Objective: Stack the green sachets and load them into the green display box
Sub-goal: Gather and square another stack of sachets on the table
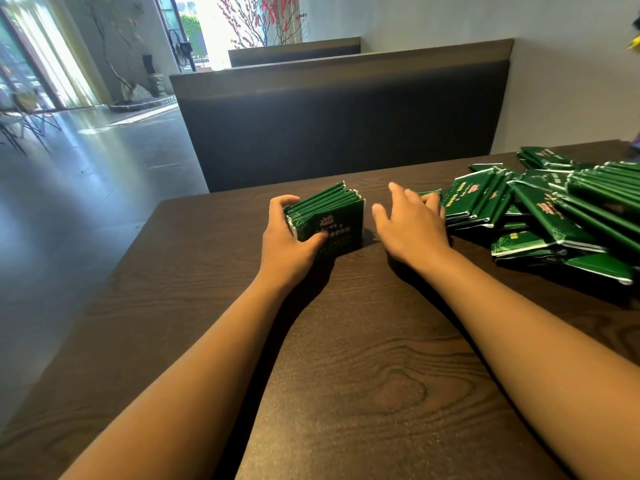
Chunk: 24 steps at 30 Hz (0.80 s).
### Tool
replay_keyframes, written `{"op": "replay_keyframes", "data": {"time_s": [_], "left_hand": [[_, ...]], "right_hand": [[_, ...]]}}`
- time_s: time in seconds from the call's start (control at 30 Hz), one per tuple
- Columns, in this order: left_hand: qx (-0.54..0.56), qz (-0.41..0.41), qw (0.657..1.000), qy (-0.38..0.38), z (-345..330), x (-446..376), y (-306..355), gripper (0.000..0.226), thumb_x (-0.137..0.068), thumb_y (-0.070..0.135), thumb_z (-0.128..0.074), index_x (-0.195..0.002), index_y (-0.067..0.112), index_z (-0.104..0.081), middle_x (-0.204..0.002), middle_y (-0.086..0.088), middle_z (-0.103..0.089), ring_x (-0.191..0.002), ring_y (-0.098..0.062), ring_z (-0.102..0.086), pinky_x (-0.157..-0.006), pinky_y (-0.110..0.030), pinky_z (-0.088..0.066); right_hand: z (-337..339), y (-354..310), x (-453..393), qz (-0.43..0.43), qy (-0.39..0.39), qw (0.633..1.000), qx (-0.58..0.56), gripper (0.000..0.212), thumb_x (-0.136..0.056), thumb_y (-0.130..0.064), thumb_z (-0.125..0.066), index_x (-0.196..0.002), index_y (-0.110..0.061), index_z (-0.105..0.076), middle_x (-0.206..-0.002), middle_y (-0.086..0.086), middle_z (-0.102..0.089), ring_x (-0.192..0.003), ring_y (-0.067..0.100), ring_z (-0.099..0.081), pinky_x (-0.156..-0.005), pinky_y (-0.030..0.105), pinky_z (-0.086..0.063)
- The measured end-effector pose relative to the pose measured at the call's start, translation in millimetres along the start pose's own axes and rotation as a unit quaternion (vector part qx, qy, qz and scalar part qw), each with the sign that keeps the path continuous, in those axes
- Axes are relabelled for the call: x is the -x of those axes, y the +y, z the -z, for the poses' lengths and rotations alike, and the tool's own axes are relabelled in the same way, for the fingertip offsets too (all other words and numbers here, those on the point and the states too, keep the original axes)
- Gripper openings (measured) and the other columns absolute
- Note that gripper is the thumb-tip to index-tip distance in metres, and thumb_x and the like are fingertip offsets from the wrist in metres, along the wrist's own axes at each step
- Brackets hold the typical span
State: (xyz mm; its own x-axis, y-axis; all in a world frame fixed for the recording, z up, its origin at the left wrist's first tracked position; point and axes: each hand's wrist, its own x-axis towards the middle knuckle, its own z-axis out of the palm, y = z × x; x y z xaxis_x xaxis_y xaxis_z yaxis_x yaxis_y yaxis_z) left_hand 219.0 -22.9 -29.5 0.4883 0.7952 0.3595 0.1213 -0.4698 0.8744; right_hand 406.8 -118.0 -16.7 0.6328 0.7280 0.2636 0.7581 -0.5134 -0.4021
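A stack of green sachets [332, 220] stands on edge on the dark wooden table [346, 341], near its far side. My left hand [291, 237] grips the stack's left end, thumb across the front face and fingers behind. My right hand [408, 223] hovers palm down to the right of the stack, fingers spread, with its fingertips at a single sachet [429, 195] on the edge of a loose pile of green sachets [540, 209]. No green display box is in view.
The pile of sachets covers the table's right side up to the frame edge. A dark padded bench back [339, 119] rises just behind the table. The table's left edge drops to a shiny floor [86, 174].
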Motion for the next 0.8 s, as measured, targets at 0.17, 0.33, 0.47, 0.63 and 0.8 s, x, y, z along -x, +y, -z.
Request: {"op": "replay_keyframes", "data": {"time_s": [0.17,0.33,0.47,0.63,0.8], "left_hand": [[0.005,0.010,1.000,-0.007,-2.3,0.3,1.4,0.071,-0.082,0.011,-0.084,-0.133,0.028,-0.038,-0.126,0.004,-0.055,-0.121,-0.016,-0.060,-0.101,-0.045,-0.056],[-0.006,0.010,1.000,-0.007,-2.9,-0.3,1.0,0.070,-0.083,0.011,-0.083,-0.133,0.028,-0.038,-0.128,0.002,-0.056,-0.120,-0.016,-0.060,-0.101,-0.044,-0.057],[-0.014,0.015,1.000,0.001,-2.4,-1.6,0.8,0.066,-0.085,0.009,-0.081,-0.132,0.027,-0.039,-0.133,-0.001,-0.055,-0.124,-0.019,-0.058,-0.101,-0.046,-0.056],[-0.018,0.014,1.000,0.007,-2.1,-1.3,-0.3,0.065,-0.084,0.011,-0.081,-0.131,0.028,-0.040,-0.132,-0.002,-0.057,-0.122,-0.017,-0.059,-0.101,-0.044,-0.056],[-0.017,0.010,1.000,0.012,-2.2,-1.9,-1.9,0.064,-0.085,0.008,-0.080,-0.131,0.027,-0.039,-0.130,0.001,-0.054,-0.123,-0.017,-0.058,-0.097,-0.034,-0.057]], "right_hand": [[-6.3,-0.8,3.5,-0.009,-0.127,0.985,0.118,0.061,-0.102,-0.056,-0.035,-0.151,-0.019,-0.040,-0.159,0.013,-0.030,-0.148,0.041,-0.019,-0.118,0.057,-0.017],[-1.2,-8.9,6.7,0.035,-0.068,0.996,0.046,0.032,-0.098,-0.044,-0.052,-0.117,-0.020,-0.064,-0.128,0.010,-0.051,-0.126,0.036,-0.041,-0.104,0.048,-0.032],[0.9,-5.9,8.5,0.036,-0.019,0.996,0.077,0.034,-0.093,-0.044,-0.060,-0.118,-0.022,-0.056,-0.129,0.011,-0.050,-0.125,0.038,-0.042,-0.104,0.049,-0.035],[2.1,-1.5,6.6,-0.001,-0.075,0.987,0.145,0.069,-0.093,-0.063,-0.053,-0.146,-0.024,-0.033,-0.142,0.021,-0.049,-0.135,0.046,-0.039,-0.111,0.056,-0.031],[0.8,-6.1,6.5,0.001,-0.055,0.997,0.062,0.078,-0.087,-0.050,-0.067,-0.148,-0.024,-0.027,-0.142,0.019,-0.040,-0.131,0.041,-0.041,-0.107,0.052,-0.036]]}}
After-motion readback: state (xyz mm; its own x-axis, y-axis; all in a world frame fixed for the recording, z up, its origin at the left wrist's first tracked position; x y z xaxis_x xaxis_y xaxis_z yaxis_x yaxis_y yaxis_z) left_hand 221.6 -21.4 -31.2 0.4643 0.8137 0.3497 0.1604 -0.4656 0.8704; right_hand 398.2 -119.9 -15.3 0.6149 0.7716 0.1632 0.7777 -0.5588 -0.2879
